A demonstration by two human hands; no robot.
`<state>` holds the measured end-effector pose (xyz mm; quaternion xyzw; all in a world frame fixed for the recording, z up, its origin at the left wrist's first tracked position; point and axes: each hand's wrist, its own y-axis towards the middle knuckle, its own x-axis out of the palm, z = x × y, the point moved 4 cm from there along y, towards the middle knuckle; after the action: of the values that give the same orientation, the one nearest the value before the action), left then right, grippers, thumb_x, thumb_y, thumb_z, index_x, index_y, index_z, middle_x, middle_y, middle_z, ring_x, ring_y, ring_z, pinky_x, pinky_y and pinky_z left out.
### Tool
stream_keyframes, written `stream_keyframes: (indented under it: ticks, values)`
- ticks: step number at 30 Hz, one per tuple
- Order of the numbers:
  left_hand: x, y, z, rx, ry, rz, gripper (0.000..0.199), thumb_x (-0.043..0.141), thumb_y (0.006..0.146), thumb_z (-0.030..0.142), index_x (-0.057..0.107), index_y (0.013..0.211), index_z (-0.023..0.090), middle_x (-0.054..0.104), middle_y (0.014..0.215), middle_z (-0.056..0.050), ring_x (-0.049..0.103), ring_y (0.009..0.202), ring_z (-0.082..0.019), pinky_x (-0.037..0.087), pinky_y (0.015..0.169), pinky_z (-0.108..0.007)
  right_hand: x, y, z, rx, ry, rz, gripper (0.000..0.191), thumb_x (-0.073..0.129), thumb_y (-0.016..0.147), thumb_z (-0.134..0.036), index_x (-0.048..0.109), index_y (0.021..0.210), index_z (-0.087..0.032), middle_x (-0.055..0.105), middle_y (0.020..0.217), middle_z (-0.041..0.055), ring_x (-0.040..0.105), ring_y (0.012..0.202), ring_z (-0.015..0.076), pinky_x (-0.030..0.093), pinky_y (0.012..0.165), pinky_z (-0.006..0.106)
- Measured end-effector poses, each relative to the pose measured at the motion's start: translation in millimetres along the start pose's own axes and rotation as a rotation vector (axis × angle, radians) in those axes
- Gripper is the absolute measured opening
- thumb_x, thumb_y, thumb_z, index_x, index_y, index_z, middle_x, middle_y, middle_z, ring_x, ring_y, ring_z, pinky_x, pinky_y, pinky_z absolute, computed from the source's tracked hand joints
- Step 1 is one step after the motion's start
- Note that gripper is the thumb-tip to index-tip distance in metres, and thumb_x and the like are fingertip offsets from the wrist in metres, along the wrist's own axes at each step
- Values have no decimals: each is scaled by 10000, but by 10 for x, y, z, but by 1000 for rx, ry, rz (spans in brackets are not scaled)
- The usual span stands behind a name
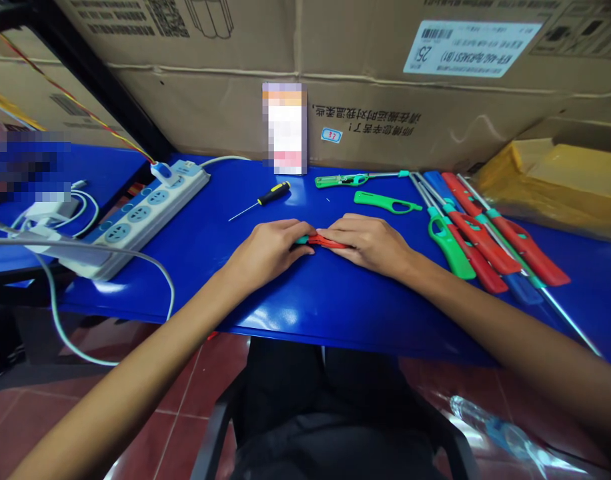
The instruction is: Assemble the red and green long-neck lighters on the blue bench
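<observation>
Gripping red plastic lighter body (328, 242) mid-counter (305, 313): L hand (268, 252) & R hand (368, 245) both closed on it, nearly meeting. Green lighter handle (388, 202) just beyond; lighter pile (485, 233) twd R end; screwdriver (265, 202) nr back edge; power strip (140, 217) at L end.

Red plastic part (328, 241) mostly hidden under left hand (268, 252) and right hand (368, 245); shape can't be read. Left forearm (115, 380) and right forearm (515, 340) run off the near edge. Far card (284, 128) pixelated, unreadable; same for patch (23, 167) at far left. Far-right label (471, 48): small print unreadable. Plastic bottle (505, 433) near right is blurred. White speck (328, 199) beyond the hands: too small to tell.
</observation>
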<state>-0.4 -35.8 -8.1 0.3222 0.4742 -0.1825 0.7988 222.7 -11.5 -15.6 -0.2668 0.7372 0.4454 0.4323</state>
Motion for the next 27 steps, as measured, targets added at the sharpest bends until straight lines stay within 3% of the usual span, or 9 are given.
stream_keyframes:
  ticks: [5, 12, 19, 27]
  values:
    - [-3, 10, 38, 3, 96, -5, 145, 666, 1106, 220, 726, 1236, 198, 814, 1101, -67, 801, 971, -218, 608, 821, -303, -8, 2, 10, 5, 16, 12, 315, 662, 1140, -289, 824, 1406, -234, 860, 1251, 109, 793, 1097, 281, 675, 980, 455]
    - [45, -18, 114, 116, 234, 81, 180, 594, 1171, 271, 722, 1242, 166, 814, 1154, -85, 803, 1013, -221, 646, 875, -325, -16, -8, 31, 12, 44, 47, 283, 642, 1160, -325, 846, 1332, -232, 872, 1198, 99, 806, 1056, 271, 679, 945, 436]
    - [106, -31, 196, 182, 407, 125, 267, 516, 1207, 278, 710, 1299, 119, 818, 1107, -111, 790, 953, -217, 657, 800, -332, -40, -5, 28, 10, 19, 18, 275, 622, 1166, -334, 851, 1259, -214, 866, 1145, 106, 795, 1025, 281, 666, 927, 443]
    - [118, -39, 229, 248, 459, 228, 240, 568, 1184, 249, 750, 1253, 108, 840, 1036, -81, 775, 825, -196, 653, 718, -326, -56, -6, -12, 2, -7, 32, 289, 646, 1160, -373, 841, 1251, -181, 859, 1110, 108, 782, 1004, 278, 656, 915, 425]
